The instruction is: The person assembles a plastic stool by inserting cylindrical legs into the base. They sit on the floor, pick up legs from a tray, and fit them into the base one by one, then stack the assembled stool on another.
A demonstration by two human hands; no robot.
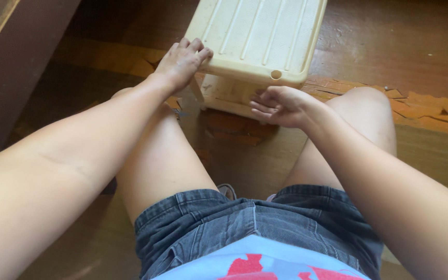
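Observation:
A cream plastic stool [257, 36] with a ribbed top stands on the wooden floor just beyond my knees. My left hand [181, 62] rests on its near left corner, fingers laid over the edge. My right hand [278, 105] is just below the stool's near rim, palm turned up, fingers curled loosely and touching the underside or front panel. Neither hand wraps fully around the stool. My bare legs and dark denim shorts fill the lower part of the view.
The wooden floor [416, 52] is worn, with cracked, peeling orange paint [431, 110] around the stool's base. A dark brown furniture side [11, 67] rises at the left.

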